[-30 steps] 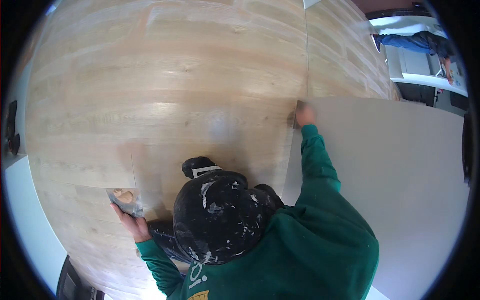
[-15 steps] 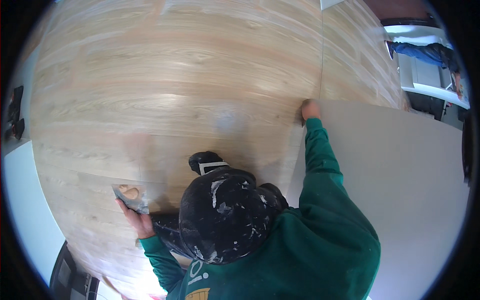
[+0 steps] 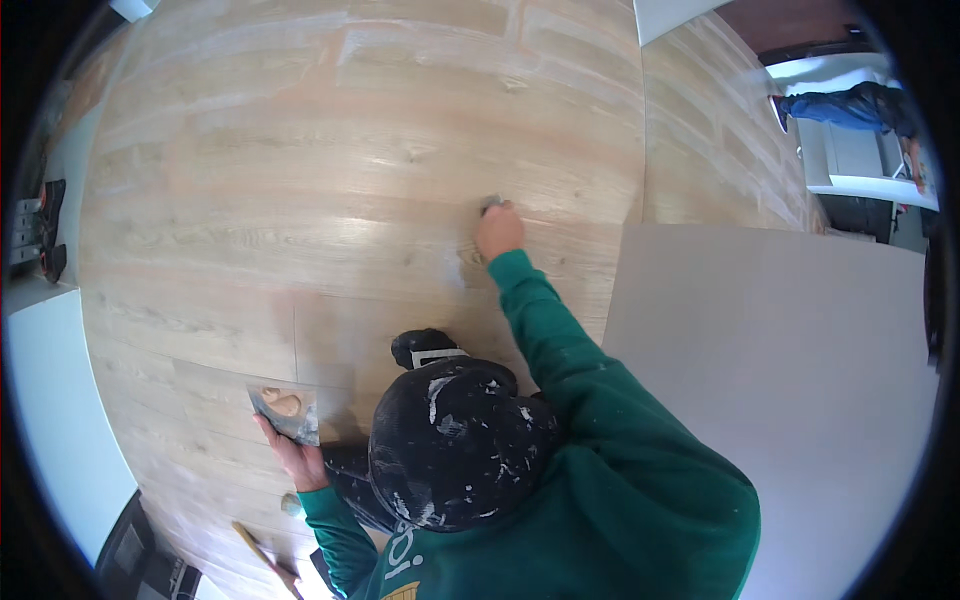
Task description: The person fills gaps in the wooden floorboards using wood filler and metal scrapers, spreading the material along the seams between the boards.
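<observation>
Long-sleeved cloth sweatshirt (image 3: 650, 480): green; 2-colour print (image 3: 401, 590), white and yellow
Rounded cloth trouser knee (image 3: 450, 440): black, white-splattered
Wood-grain planks (image 3: 250, 200): tan, pinkish-and-white streaks
Flat metal plate (image 3: 300, 429): grey
Soft-looking rounded lump (image 3: 283, 402): orange-tan

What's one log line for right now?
left hand: holds plate | plate: tan paste on it | right hand: grips tool near planks | tool: partly hidden

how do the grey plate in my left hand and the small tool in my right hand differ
The grey plate shows a broad flat face, while the small tool shows only a little past the right hand. The plate carries a lump of tan paste; no such lump shows on the tool. The plate is lower left, the tool farther forward and right. Both are hand-held.
</observation>
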